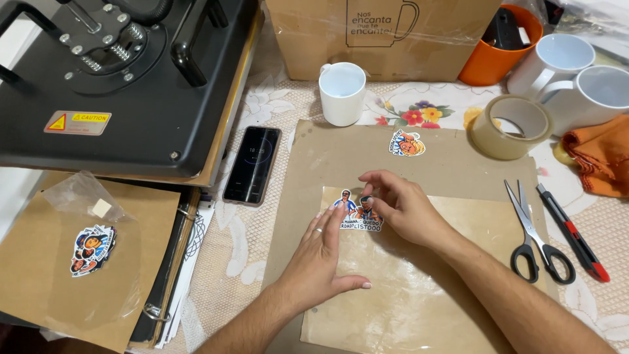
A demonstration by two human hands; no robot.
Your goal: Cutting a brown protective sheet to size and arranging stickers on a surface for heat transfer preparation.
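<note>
A: Fingers (368,196) of our right hand (403,210) are pinched on the top edge of the cartoon sticker (359,214) — thumb and index nearly closed on it, other fingers fanned loose. Left hand (318,259) lies flat & open, palm down, fingertips touching the sticker's left side; it grips nothing.

B: Where's the sticker sit exactly?

A: Near the top-left corner of the clear glossy sheet (426,282), which lies on the brown kraft paper (452,167) on the desk. We can't tell if it's stuck down or just resting.

B: Risks, as we judge them?

A: Pinch only has one edge, so a pull could curl or tear the thin cut-out, esp. the narrow bit between the two figures. If the left hand shifts, the glossy sheet could slide on the paper & the placement goes crooked. Adhesive side could also grab a fingertip — hard to fix after.

B: Anything nearby to snag?

A: Not close. Second sticker (407,143) is well apart, up the paper; scissors (534,239) & red utility knife (571,233) lie off right; white mug (342,92) & phone (252,164) are past the paper's edge. A wide elbow swing might reach the scissors.
</note>
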